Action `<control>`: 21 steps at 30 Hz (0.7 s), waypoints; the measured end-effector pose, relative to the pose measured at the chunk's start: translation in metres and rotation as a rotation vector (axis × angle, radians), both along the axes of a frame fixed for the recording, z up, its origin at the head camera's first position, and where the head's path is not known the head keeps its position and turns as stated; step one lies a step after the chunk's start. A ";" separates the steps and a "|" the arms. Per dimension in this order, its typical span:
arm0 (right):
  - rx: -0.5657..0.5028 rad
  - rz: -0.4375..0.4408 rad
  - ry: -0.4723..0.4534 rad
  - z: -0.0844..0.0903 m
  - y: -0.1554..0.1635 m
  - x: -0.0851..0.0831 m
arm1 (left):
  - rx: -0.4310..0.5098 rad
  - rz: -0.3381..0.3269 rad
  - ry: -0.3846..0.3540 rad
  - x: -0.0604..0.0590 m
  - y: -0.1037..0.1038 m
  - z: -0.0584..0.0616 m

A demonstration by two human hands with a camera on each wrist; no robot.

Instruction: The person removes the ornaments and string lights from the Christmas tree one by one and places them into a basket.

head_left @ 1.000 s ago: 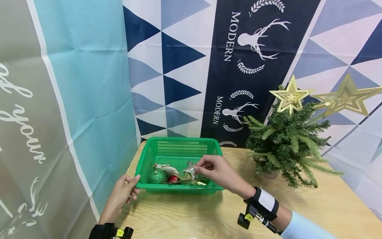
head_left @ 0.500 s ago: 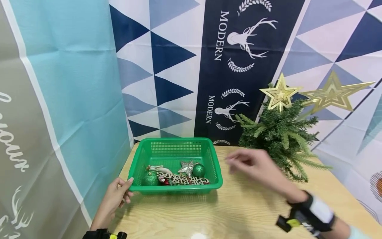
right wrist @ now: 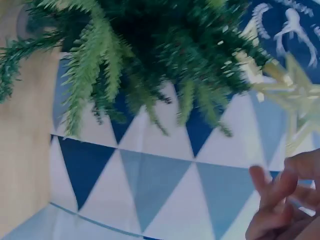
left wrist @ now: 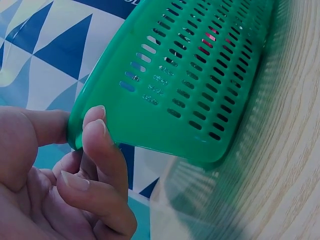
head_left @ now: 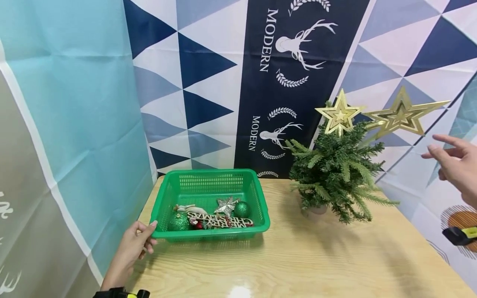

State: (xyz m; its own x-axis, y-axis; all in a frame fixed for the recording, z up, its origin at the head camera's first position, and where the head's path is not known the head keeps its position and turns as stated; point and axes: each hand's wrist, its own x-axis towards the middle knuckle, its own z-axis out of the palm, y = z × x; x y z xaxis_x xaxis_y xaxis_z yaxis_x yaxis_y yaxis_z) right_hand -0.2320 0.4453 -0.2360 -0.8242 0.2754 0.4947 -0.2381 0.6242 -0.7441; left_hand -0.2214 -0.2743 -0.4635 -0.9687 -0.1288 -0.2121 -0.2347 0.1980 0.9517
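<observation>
A pale wooden table point(head_left: 305, 265) stands against hung cloth backdrops point(head_left: 208, 82); overhead light, probably, glares on it.

Right hand point(head_left: 449, 163) out of the green basket point(head_left: 257, 198), raised beside the gold star point(head_left: 404, 114), green ball point(head_left: 242, 209) left in basket

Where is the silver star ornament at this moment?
In the head view, the silver star ornament lies inside the green basket, left of the table, beside the small green ball.

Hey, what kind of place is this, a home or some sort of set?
Probably a staged set, not a home: printed fabric backdrops as walls, a wooden table, a small tree and a green basket of ornaments.
</observation>
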 end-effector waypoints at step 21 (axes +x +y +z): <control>-0.375 0.256 0.127 0.011 0.009 -0.027 | 0.003 0.015 0.021 0.000 0.004 -0.004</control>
